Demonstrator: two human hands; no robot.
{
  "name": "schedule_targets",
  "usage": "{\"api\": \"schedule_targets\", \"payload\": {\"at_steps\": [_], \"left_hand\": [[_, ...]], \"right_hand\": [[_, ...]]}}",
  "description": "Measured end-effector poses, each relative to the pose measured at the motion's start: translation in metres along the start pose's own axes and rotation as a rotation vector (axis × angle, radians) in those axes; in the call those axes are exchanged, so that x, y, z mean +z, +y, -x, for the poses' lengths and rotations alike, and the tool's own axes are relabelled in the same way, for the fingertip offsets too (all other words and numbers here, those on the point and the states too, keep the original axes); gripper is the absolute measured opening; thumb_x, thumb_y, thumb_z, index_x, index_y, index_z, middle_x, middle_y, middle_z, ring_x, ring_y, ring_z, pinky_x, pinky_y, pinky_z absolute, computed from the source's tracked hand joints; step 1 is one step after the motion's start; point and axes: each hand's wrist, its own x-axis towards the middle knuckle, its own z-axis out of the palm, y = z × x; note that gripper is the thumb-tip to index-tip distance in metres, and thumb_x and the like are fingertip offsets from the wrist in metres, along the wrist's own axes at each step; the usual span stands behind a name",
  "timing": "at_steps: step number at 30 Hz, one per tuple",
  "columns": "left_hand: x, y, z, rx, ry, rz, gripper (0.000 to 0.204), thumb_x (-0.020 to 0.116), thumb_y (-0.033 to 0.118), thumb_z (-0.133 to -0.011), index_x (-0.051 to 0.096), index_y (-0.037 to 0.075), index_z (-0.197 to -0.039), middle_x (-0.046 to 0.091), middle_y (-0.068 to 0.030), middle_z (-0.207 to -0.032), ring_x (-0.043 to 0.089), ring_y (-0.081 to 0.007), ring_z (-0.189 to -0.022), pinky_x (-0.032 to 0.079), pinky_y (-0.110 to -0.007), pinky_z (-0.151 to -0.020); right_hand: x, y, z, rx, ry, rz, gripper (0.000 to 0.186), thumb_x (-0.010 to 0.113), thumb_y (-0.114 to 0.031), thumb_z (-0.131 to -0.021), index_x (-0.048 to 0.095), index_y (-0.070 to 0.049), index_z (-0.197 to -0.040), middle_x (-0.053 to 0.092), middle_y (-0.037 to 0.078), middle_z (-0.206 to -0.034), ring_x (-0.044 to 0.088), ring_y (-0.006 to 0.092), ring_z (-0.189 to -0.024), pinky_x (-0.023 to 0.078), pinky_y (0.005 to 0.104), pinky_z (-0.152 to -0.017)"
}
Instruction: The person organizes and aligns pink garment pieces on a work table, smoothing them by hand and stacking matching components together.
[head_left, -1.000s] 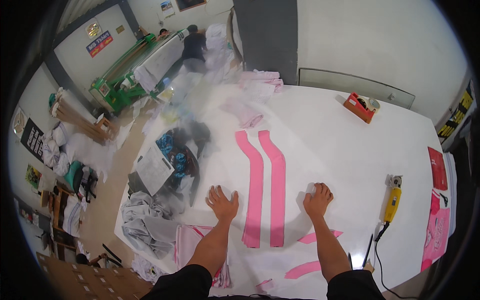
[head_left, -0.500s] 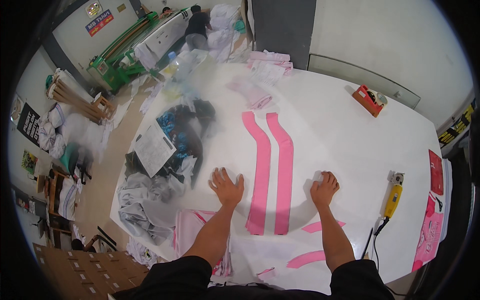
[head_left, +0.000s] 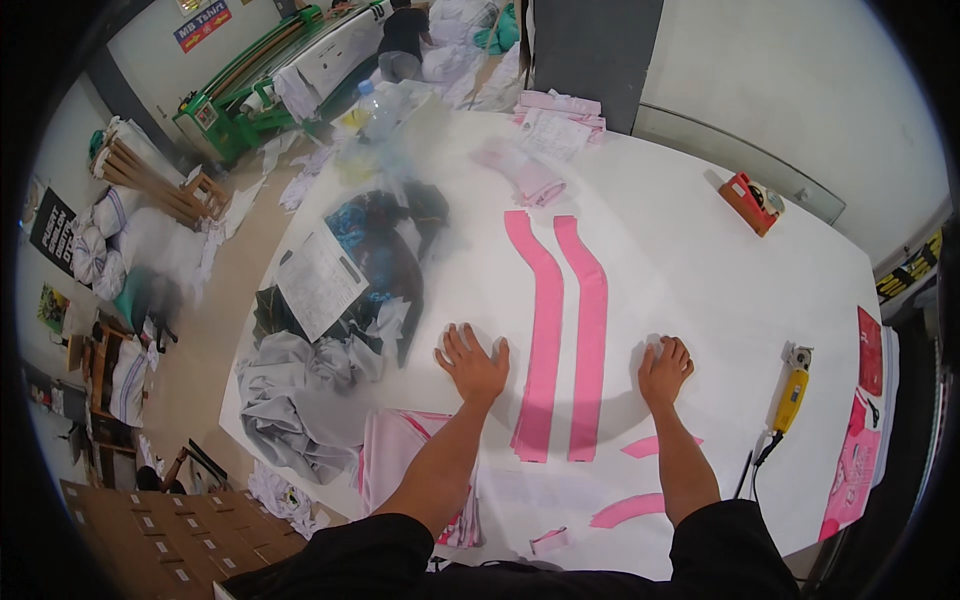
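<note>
Two long pink fabric strips, a left strip and a right strip, lie side by side on the white table, each curving leftward at the far end. My left hand rests beside the left strip with fingers spread, apart from it. On the other side, my right hand leans on the table with bent, parted fingers, holding nothing. Partly behind my right forearm are a short pink piece and a curved pink piece.
To the right lie a corded yellow rotary fabric cutter and a red tape dispenser. Grey cloth, dark cloth with a paper sheet and folded pale-pink fabric occupy the left. More pink fabric sits farther back.
The whole view has shifted slightly, so the table and its contents appear a little farther right. My hands keep about the same places beside the strips.
</note>
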Motion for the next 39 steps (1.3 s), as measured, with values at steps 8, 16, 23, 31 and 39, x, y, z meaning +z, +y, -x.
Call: {"api": "schedule_targets", "payload": {"at_steps": [8, 16, 23, 31, 39], "left_hand": [[0.0053, -0.0041, 0.0005, 0.014, 0.043, -0.011, 0.082, 0.054, 0.056, -0.098, 0.042, -0.005, -0.151, 0.034, -0.0281, -0.158, 0.024, -0.0414, -0.152, 0.012, -0.064, -0.123], [0.0028, -0.0045, 0.0006, 0.036, 0.084, 0.026, 0.081, 0.058, 0.055, -0.096, 0.044, -0.006, -0.148, 0.037, -0.0275, -0.156, 0.028, -0.0421, -0.149, 0.014, -0.065, -0.121], [0.0034, -0.0049, 0.0012, 0.016, 0.065, 0.031, 0.081, 0.057, 0.055, -0.096, 0.044, -0.005, -0.148, 0.035, -0.0273, -0.157, 0.027, -0.0413, -0.15, 0.013, -0.064, -0.122], [0.004, -0.002, 0.0006, 0.003, 0.046, 0.037, 0.081, 0.058, 0.055, -0.096, 0.044, -0.005, -0.148, 0.035, -0.027, -0.157, 0.026, -0.0413, -0.151, 0.013, -0.064, -0.123], [0.0053, -0.0044, 0.0014, 0.03, 0.107, 0.029, 0.081, 0.058, 0.055, -0.095, 0.047, -0.006, -0.147, 0.039, -0.0286, -0.155, 0.029, -0.0435, -0.149, 0.013, -0.066, -0.122]], "right_hand": [[0.0034, -0.0022, -0.0019, 0.016, -0.026, 0.022, 0.037, 0.054, -0.031, -0.104, 0.056, -0.007, -0.132, 0.051, 0.013, -0.141, 0.041, 0.0311, -0.139, 0.024, 0.0541, -0.116], [0.0038, 0.0003, 0.0009, -0.003, -0.028, 0.03, 0.039, 0.053, -0.031, -0.104, 0.054, -0.007, -0.135, 0.051, 0.013, -0.142, 0.041, 0.0311, -0.139, 0.027, 0.0566, -0.115], [0.0072, 0.0031, 0.0008, -0.022, -0.021, 0.051, 0.04, 0.052, -0.031, -0.104, 0.054, -0.005, -0.135, 0.051, 0.014, -0.141, 0.041, 0.0315, -0.139, 0.027, 0.0569, -0.114], [0.0028, 0.0, -0.0008, 0.009, -0.055, 0.062, 0.04, 0.052, -0.03, -0.104, 0.053, -0.006, -0.137, 0.05, 0.014, -0.141, 0.04, 0.0307, -0.14, 0.026, 0.0562, -0.115], [0.0082, 0.0057, -0.0006, 0.003, -0.039, 0.044, 0.039, 0.055, -0.027, -0.103, 0.053, -0.005, -0.134, 0.05, 0.013, -0.142, 0.04, 0.0309, -0.141, 0.026, 0.0565, -0.115]]}}
